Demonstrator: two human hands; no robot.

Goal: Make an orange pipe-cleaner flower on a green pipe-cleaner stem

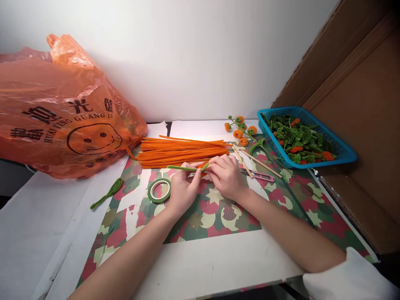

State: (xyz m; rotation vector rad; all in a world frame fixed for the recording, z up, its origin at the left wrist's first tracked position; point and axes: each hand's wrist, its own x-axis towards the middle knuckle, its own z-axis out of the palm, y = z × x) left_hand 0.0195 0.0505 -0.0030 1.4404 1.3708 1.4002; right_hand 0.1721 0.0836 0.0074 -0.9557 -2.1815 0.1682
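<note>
My left hand (pixel 184 189) pinches a green fuzzy stem (pixel 183 168), whose free end points left. Close beside it, my right hand (pixel 227 176) is closed at the stem's other end, where a bit of green shows between the fingertips. A small orange piece (pixel 204 166) shows between the two hands, partly hidden by the fingers. Just behind the hands lies a bundle of orange fuzzy sticks (pixel 181 151). A roll of green tape (pixel 159 191) rests left of my left hand. Pink-handled scissors (pixel 262 176) lie to the right of my right hand.
An orange plastic bag (pixel 68 112) stands at the left. A blue basket (pixel 345 156) holds green and orange pieces at the right. Orange flowers (pixel 238 133) and wooden sticks (pixel 262 163) lie behind the scissors. One green looped piece (pixel 108 193) is at the left.
</note>
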